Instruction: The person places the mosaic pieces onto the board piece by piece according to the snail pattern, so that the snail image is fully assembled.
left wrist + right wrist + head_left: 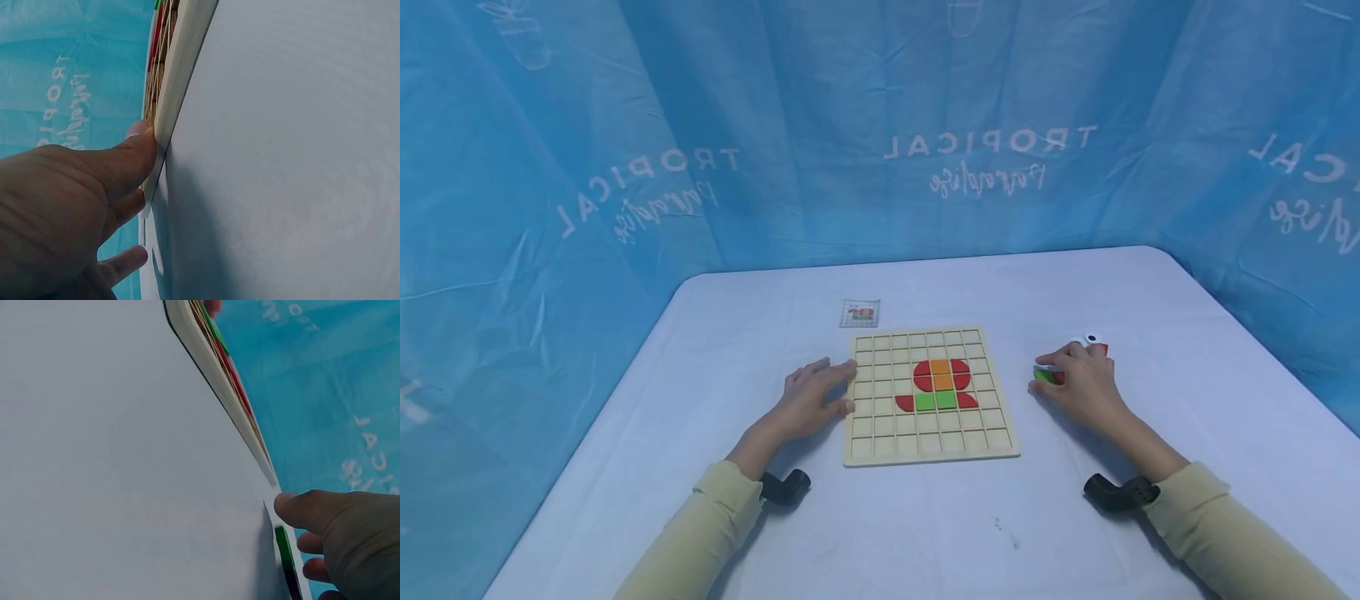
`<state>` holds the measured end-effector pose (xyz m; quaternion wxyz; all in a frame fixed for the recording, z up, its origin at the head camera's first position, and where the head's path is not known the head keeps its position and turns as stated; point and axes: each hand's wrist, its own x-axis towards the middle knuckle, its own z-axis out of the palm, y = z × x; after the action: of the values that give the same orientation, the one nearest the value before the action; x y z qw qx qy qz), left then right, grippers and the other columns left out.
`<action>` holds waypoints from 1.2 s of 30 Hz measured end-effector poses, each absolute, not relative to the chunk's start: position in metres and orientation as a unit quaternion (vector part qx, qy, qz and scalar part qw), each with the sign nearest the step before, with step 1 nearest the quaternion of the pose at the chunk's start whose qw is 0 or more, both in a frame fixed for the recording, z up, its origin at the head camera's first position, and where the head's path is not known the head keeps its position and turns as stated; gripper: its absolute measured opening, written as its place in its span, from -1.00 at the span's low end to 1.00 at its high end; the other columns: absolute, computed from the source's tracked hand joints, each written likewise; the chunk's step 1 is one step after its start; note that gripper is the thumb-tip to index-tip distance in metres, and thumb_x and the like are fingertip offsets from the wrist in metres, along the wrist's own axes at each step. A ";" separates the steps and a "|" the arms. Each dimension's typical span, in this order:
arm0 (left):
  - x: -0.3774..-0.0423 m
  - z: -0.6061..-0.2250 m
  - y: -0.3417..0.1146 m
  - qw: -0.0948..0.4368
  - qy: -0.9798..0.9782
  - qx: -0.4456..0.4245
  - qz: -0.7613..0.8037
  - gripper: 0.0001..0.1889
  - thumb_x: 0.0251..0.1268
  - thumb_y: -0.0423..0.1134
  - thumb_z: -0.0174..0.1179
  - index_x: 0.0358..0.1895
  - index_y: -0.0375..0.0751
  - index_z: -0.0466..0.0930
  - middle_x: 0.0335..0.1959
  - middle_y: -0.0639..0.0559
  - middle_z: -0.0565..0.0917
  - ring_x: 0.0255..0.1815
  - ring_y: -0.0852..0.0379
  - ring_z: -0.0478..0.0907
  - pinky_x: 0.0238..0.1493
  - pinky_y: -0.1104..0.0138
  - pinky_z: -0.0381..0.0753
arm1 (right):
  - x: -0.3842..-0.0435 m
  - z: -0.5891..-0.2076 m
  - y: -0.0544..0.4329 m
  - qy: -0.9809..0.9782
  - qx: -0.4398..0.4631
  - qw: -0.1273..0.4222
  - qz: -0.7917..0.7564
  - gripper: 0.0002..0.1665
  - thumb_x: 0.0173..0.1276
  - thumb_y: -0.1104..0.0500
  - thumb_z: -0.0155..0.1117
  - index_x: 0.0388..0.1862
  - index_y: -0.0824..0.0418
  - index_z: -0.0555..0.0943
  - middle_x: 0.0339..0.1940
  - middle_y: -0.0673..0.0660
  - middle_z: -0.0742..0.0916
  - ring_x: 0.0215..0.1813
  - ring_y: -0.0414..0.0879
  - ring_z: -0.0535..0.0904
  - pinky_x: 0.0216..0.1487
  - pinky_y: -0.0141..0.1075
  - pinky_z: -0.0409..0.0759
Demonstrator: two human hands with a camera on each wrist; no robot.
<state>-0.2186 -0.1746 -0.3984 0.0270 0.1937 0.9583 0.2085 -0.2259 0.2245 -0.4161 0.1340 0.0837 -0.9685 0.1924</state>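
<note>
A wooden grid board [934,443] lies on the table, with red, orange and green tiles set in its cells. My left hand [808,400] rests at the board's left edge, its fingers extended; in the left wrist view the thumb [134,147] touches the board's side [178,78]. To the right of the board, my right hand [1082,385] is over a small group of loose tiles, thumb and fingers apart. Beside its fingers show a green tile [1042,375], a red piece [1103,347] and a white tile with an eye [1092,338]. My palm hides part of this group.
Behind the board lies a small pattern card [860,313] with a coloured figure on a grid. A white cloth covers the table [925,533]. Blue printed curtains [880,208] hang behind and at both sides. Black wrist devices [786,488] sit on both arms.
</note>
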 end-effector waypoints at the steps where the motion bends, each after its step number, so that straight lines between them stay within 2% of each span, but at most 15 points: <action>1: -0.219 -0.398 -0.175 0.028 0.959 0.193 0.208 -0.35 0.27 -0.07 0.18 0.41 -0.10 0.24 0.44 -0.01 0.29 0.50 -0.25 0.05 0.43 -0.23 -0.09 | -0.226 -0.416 0.228 -0.969 0.081 0.128 0.193 -0.53 0.07 0.08 0.45 -0.03 0.26 0.66 -0.09 0.33 0.59 0.06 0.26 0.28 -0.06 0.09 0.25; 6: -0.219 -0.398 -0.175 0.031 0.959 0.189 0.208 -0.34 0.27 -0.07 0.18 0.42 -0.09 0.22 0.44 -0.02 0.29 0.50 -0.24 0.05 0.42 -0.24 -0.08 | -0.228 -0.417 0.242 -0.970 0.088 0.109 0.200 -0.52 0.08 0.08 0.44 -0.02 0.25 0.65 -0.04 0.35 0.58 0.19 0.33 0.19 0.01 0.16 0.22; 16: -0.220 -0.399 -0.175 0.036 0.959 0.193 0.205 -0.38 0.30 -0.05 0.16 0.39 -0.11 0.27 0.46 0.01 0.27 0.50 -0.24 0.05 0.41 -0.24 -0.04 | -0.229 -0.423 0.253 -0.963 0.110 0.123 0.215 -0.66 0.10 0.16 0.42 -0.12 0.24 0.69 -0.11 0.31 0.59 0.08 0.26 0.25 -0.07 0.05 0.20; 28: -0.219 -0.399 -0.176 0.041 0.957 0.191 0.213 -0.38 0.29 -0.06 0.17 0.39 -0.11 0.27 0.46 0.01 0.25 0.52 -0.24 -0.02 0.42 -0.24 -0.12 | -0.227 -0.424 0.250 -0.957 0.119 0.141 0.225 -0.70 0.10 0.18 0.43 -0.16 0.25 0.70 -0.12 0.26 0.58 0.10 0.23 0.24 -0.03 0.09 0.24; 36: -0.220 -0.401 -0.176 0.038 0.959 0.188 0.209 -0.39 0.29 -0.06 0.16 0.38 -0.11 0.28 0.46 0.00 0.26 0.51 -0.25 0.01 0.42 -0.25 -0.11 | -0.227 -0.415 0.227 -0.944 0.148 0.149 0.253 -0.72 0.08 0.21 0.42 -0.18 0.23 0.72 -0.20 0.20 0.63 -0.08 0.07 0.29 -0.21 -0.17 0.22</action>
<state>-0.2202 -0.1763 -0.4008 0.0381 0.1884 0.9589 0.2088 -0.2270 0.2270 -0.4152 0.1489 0.1479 -0.9444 0.2531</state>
